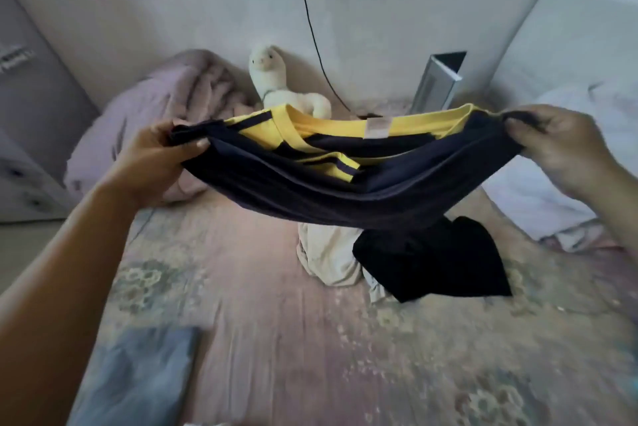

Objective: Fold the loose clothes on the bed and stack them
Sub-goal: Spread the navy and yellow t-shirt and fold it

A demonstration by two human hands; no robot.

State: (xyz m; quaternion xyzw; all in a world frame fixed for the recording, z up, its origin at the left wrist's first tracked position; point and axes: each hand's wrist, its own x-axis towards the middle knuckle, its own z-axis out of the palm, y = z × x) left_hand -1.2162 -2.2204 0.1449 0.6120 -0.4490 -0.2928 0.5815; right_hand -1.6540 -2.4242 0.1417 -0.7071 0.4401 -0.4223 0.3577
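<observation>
While both hands hold it up over the bed (276, 339), the shirt (345, 184) hangs slung between them, long axis running left-right across the view, sagging in the middle w/ the yellow collar (345, 123) on the far edge. Left hand (162, 156) pinches the left end, thumb on top, fingers curled under; right hand (559, 146) grips the right end, fingers bunched round the cloth. Neither hand is nearer: each has one end, shirt dead between them and clear of the mattress.

Likely next move, a guess only: bring it down flat on bare sheet near the person, or swing the ends together for a fold. Open sheet lies below and toward the viewer.

Directly under the sag, further back: a cream garment (328, 256) crumpled, touching a black garment (435, 260) just right of it, both unfolded. These sit where the shirt would land if dropped straight down. Bottom left, a blue item (138, 377), blurred; can't tell if folded. Pink blanket (165, 104) and plush toy (276, 84) at the head end, white bedding (552, 191) at right, all well apart.
</observation>
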